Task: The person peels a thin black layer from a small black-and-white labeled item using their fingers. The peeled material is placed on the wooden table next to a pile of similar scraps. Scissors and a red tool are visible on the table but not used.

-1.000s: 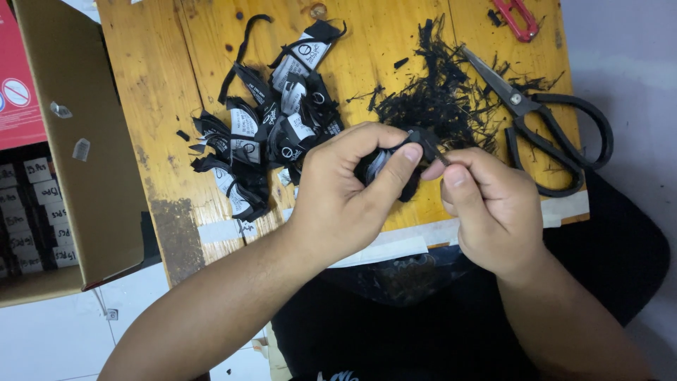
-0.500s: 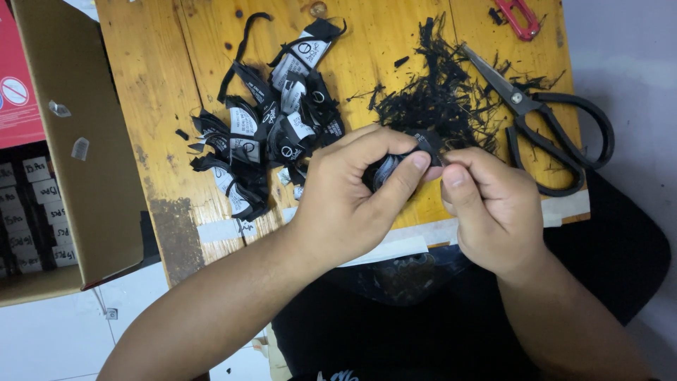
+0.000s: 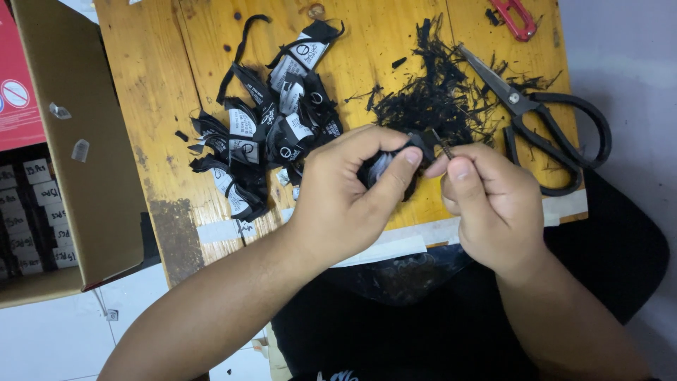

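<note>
My left hand (image 3: 349, 194) grips a small black fabric piece with a white label (image 3: 386, 166) above the front edge of the wooden table (image 3: 169, 113). My right hand (image 3: 493, 201) pinches a thin black strand (image 3: 443, 146) sticking out of that piece, thumb and forefinger closed on it. The two hands touch at the fingertips. Just behind them lies a heap of black thread scraps (image 3: 441, 102). A pile of black straps with white labels (image 3: 271, 130) rests to the left of my left hand.
Large black scissors (image 3: 543, 123) lie at the right of the table, a red tool (image 3: 515, 15) at the far right corner. An open cardboard box (image 3: 77, 148) with small labelled packs (image 3: 35, 219) stands left of the table. White tape strips (image 3: 381, 247) run along the front edge.
My right fingers have shifted slightly and now pull a thin strand out from the fabric piece. My left hand has stayed in place.
</note>
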